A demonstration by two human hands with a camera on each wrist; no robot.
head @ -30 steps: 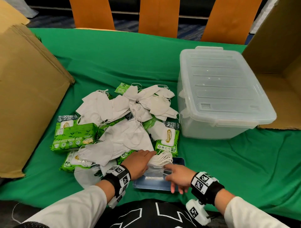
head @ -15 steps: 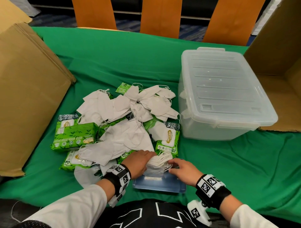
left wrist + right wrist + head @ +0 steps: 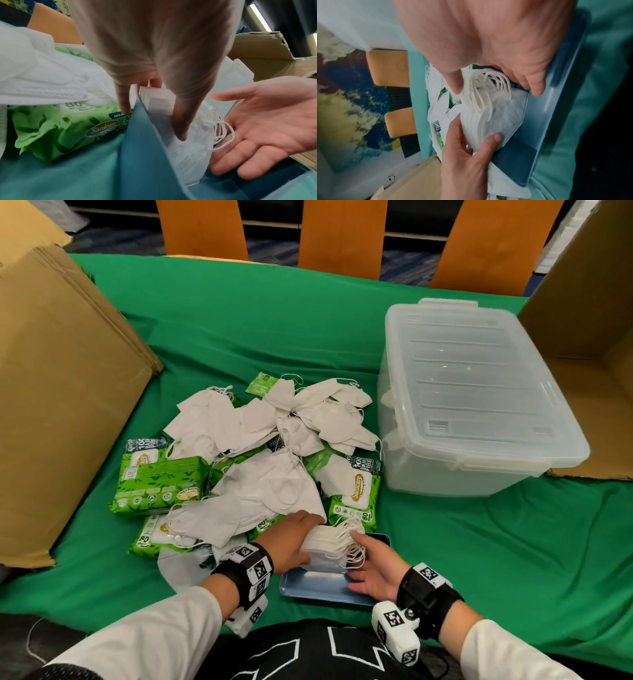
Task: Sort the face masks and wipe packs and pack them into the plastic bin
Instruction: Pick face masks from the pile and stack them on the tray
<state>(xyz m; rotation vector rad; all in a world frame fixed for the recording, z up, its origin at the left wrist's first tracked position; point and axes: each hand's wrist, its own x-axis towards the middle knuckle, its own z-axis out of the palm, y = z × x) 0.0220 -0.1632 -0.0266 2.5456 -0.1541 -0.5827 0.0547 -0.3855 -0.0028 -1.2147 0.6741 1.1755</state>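
Moving in from the near side a second ago, the right hand [image 3: 373,571] now lies against the stack of masks [image 3: 330,546], and the head view shows that stack standing in the blue tray [image 3: 318,590] at the table's near edge. The left hand [image 3: 291,541] grips the stack's other side. That likely means the stack is being squared up before packing. The plastic bin [image 3: 479,405] sits lidded toward the far right of the table, and loose masks [image 3: 274,484] and wipe packs [image 3: 157,481] are piled left of it.

From the left wrist, the left thumb presses the stack's near face and the fingers [image 3: 122,100] reach down behind it, clamping the masks [image 3: 187,135] between them. The right hand [image 3: 264,121] is spread, palm toward the ear loops.

From the right wrist, the right fingers [image 3: 534,81] are apart and nearly straight, bracketing the loops [image 3: 486,89] without pinching. The left thumb [image 3: 489,142] rests on the stack.
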